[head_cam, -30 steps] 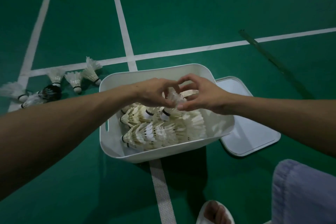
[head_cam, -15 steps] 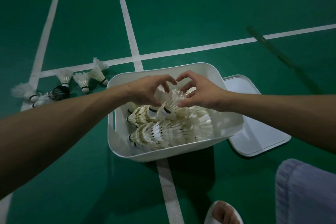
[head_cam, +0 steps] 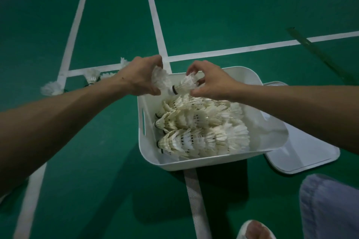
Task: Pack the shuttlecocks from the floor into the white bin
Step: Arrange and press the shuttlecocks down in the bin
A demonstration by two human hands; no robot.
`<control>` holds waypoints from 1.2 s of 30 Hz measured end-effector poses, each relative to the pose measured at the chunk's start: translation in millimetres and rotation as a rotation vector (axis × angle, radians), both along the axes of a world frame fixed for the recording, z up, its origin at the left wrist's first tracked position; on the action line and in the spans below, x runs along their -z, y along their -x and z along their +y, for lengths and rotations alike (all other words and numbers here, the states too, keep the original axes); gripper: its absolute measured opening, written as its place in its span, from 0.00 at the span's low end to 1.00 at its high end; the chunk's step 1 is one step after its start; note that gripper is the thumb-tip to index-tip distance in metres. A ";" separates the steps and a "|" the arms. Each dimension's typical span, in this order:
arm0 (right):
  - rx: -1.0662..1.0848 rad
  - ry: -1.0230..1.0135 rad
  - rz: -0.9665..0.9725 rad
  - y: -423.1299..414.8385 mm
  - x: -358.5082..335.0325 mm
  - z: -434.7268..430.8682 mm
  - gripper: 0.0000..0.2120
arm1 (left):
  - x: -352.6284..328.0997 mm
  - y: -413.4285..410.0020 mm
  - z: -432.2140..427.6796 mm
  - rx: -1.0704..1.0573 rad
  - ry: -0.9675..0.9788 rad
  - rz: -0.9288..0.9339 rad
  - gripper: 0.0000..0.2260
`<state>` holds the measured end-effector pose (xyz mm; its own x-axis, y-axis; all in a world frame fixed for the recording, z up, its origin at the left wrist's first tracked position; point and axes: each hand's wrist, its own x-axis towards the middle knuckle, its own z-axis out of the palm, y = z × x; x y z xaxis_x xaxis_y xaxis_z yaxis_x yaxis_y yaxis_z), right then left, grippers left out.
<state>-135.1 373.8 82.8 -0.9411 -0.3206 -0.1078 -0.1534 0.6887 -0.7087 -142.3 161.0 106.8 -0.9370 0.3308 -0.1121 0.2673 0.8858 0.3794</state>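
The white bin (head_cam: 270,128) stands on the green court floor, holding several rows of nested white shuttlecocks (head_cam: 198,128). Over its far left corner my left hand (head_cam: 141,75) grips one shuttlecock (head_cam: 160,78) by its feathers. My right hand (head_cam: 209,81) pinches a second shuttlecock (head_cam: 183,85), whose cork points left toward the first. The two shuttlecocks sit close together, nearly touching. Several loose shuttlecocks (head_cam: 51,88) lie on the floor at the left, partly hidden behind my left forearm.
The bin's white lid (head_cam: 303,153) lies flat on the floor to the right of the bin. My knee in light fabric (head_cam: 330,207) and a foot in a white slipper (head_cam: 254,231) are at the lower right. White court lines (head_cam: 155,15) cross the floor.
Both hands have risen from inside the bin to above its far left corner. The two shuttlecocks they hold have come apart slightly. The view has shifted left.
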 end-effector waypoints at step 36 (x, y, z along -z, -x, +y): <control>0.009 0.003 0.013 7.7 54.9 -71.0 0.37 | 20.5 -2.6 -41.4 0.030 -0.063 0.115 0.22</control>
<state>-142.8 302.8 28.0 -0.9453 -0.3123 -0.0946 -0.1564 0.6881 -0.7085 -139.6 119.6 86.3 -0.9323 0.3614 0.0175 0.3379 0.8524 0.3990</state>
